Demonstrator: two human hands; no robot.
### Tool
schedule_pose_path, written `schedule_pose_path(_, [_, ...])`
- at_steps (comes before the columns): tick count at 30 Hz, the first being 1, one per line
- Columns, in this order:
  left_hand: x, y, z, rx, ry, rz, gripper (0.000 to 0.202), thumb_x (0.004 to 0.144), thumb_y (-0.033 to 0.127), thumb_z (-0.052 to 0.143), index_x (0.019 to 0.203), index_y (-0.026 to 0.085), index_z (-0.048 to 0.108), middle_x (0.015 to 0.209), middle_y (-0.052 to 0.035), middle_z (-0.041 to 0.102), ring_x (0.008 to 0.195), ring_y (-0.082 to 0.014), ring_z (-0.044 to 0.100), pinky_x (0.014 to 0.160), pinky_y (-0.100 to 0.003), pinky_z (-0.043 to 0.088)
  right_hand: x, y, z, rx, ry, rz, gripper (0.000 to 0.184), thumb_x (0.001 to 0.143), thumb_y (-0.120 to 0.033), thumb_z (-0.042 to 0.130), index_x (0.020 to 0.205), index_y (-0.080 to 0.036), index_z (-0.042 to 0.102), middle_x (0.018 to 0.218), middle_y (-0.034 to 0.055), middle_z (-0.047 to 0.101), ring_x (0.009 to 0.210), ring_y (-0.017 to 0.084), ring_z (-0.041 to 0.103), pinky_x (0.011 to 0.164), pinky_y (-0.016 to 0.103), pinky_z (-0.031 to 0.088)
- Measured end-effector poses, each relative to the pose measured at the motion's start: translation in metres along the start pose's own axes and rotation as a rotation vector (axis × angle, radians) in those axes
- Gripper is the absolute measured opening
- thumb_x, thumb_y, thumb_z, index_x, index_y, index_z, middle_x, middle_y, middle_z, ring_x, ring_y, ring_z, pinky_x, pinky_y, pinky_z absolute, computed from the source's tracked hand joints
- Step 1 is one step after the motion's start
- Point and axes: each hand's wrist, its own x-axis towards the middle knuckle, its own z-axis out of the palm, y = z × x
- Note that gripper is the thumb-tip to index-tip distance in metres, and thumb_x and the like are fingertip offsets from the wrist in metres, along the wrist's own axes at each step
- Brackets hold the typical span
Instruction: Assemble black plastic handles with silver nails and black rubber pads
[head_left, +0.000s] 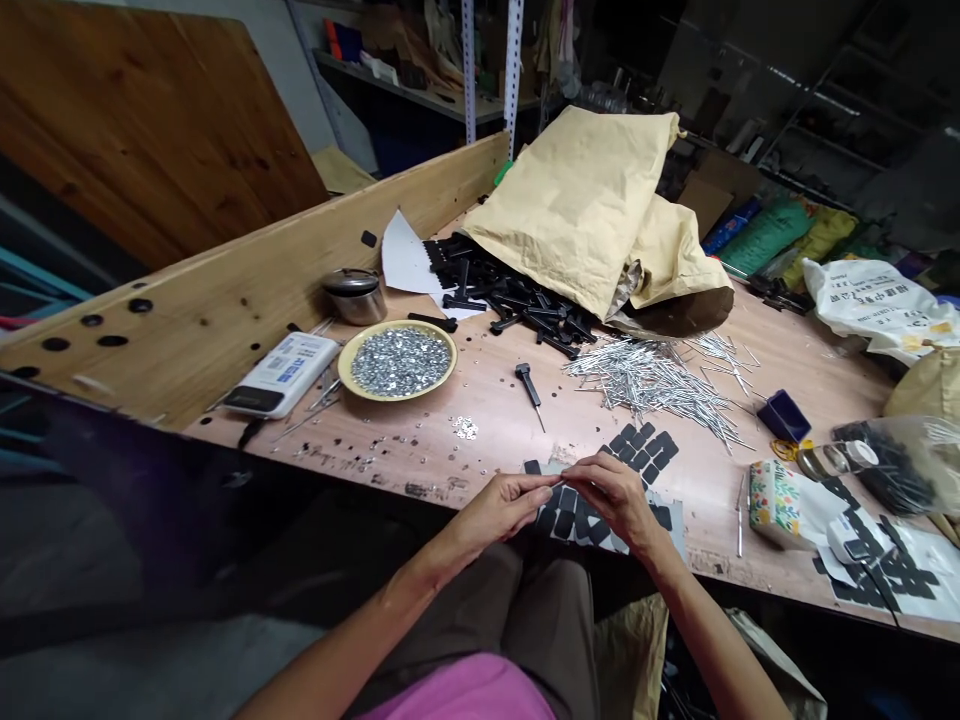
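Near the front edge of the table, my left hand (514, 502) and my right hand (606, 487) meet at the fingertips. Both hands are closed in a pinch; whatever lies between the fingers is too small to make out. Beneath them is a grey sheet (677, 522) bearing black rounded pads (564, 520), and more black pads (640, 450) lie just beyond. A black plastic piece with a metal pin (527, 383) rests on the table ahead of my hands. Small flat metal bits (465, 428) are scattered to its left.
A yellow bowl of small metal parts (343, 368) stands left, beside a white device (289, 372) and a metal tin (358, 305). Metal pins (649, 380) and black plastic pieces (536, 312) are heaped behind, under paper sacks (577, 200). A tissue pack (776, 500) sits right. A wooden board (262, 260) edges the left.
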Motion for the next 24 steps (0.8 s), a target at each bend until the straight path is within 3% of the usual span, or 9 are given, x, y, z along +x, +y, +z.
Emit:
schedule_pose_path(5, [-0.002, -0.007, 0.011, 0.065, 0.049, -0.090, 0.077, 0.056, 0.062, 0.067, 0.111, 0.007, 0.064, 0.040, 0.0124, 0.024, 0.036, -0.0031, 0.022, 0.036, -0.016, 0.016, -0.017, -0.014, -0.001, -0.190, -0.008, -0.022, 0.025, 0.092, -0.027, 0.043, 0.096, -0.019, 0.067, 0.085, 0.0068, 0.068, 0.079, 0.014, 0.065, 0.070, 0.022, 0.052])
schedule_pose_path(9, [0.002, -0.016, 0.016, 0.099, 0.172, -0.117, 0.069, 0.056, 0.060, 0.069, 0.110, 0.017, 0.065, 0.041, 0.0104, 0.036, 0.037, -0.0043, 0.033, 0.040, -0.016, 0.033, -0.025, -0.021, -0.005, -0.341, -0.025, 0.097, 0.019, 0.089, -0.023, 0.050, 0.097, -0.015, 0.066, 0.092, 0.0092, 0.067, 0.084, 0.014, 0.064, 0.076, 0.021, 0.050])
schedule_pose_path(12, [0.000, -0.012, 0.021, 0.091, 0.162, -0.158, 0.050, 0.053, 0.053, 0.074, 0.093, 0.024, 0.072, 0.047, 0.0068, 0.053, 0.044, -0.0082, 0.047, 0.046, -0.019, 0.044, -0.027, -0.029, -0.022, -0.221, -0.103, 0.208, 0.013, 0.086, -0.021, 0.056, 0.092, -0.016, 0.067, 0.092, 0.0050, 0.068, 0.084, 0.011, 0.064, 0.076, 0.015, 0.047])
schedule_pose_path(16, [-0.004, -0.007, 0.022, 0.137, 0.056, -0.207, 0.036, 0.053, 0.051, 0.074, 0.079, 0.027, 0.075, 0.059, 0.0032, 0.067, 0.054, -0.0147, 0.058, 0.046, -0.022, 0.049, -0.031, -0.042, -0.042, -0.047, -0.167, 0.272, 0.008, 0.081, -0.018, 0.062, 0.084, -0.016, 0.068, 0.085, 0.0004, 0.069, 0.081, 0.008, 0.064, 0.070, 0.011, 0.045])
schedule_pose_path(18, [-0.004, -0.008, 0.023, 0.195, 0.023, -0.165, 0.038, 0.051, 0.052, 0.074, 0.078, 0.026, 0.075, 0.064, 0.0012, 0.071, 0.058, -0.0184, 0.062, 0.046, -0.024, 0.050, -0.032, -0.047, -0.045, -0.006, -0.161, 0.284, 0.005, 0.078, -0.018, 0.064, 0.080, -0.016, 0.069, 0.079, -0.0007, 0.068, 0.077, 0.008, 0.064, 0.067, 0.011, 0.045])
schedule_pose_path(21, [-0.009, -0.012, 0.028, 0.280, 0.054, 0.028, 0.040, 0.050, 0.054, 0.072, 0.077, 0.024, 0.075, 0.070, -0.0010, 0.073, 0.067, -0.0224, 0.066, 0.056, -0.027, 0.055, -0.035, -0.053, -0.045, 0.038, -0.133, 0.277, 0.004, 0.077, -0.019, 0.065, 0.076, -0.019, 0.070, 0.073, -0.0025, 0.067, 0.071, 0.009, 0.064, 0.065, 0.014, 0.046])
schedule_pose_path(24, [-0.011, -0.014, 0.035, 0.361, 0.042, 0.216, 0.037, 0.062, 0.051, 0.065, 0.082, 0.022, 0.076, 0.089, -0.0037, 0.074, 0.087, -0.0252, 0.066, 0.082, -0.033, 0.052, -0.035, -0.054, -0.045, -0.003, -0.087, 0.285, 0.011, 0.080, -0.028, 0.063, 0.077, -0.021, 0.071, 0.070, -0.0008, 0.067, 0.066, 0.011, 0.063, 0.063, 0.019, 0.048])
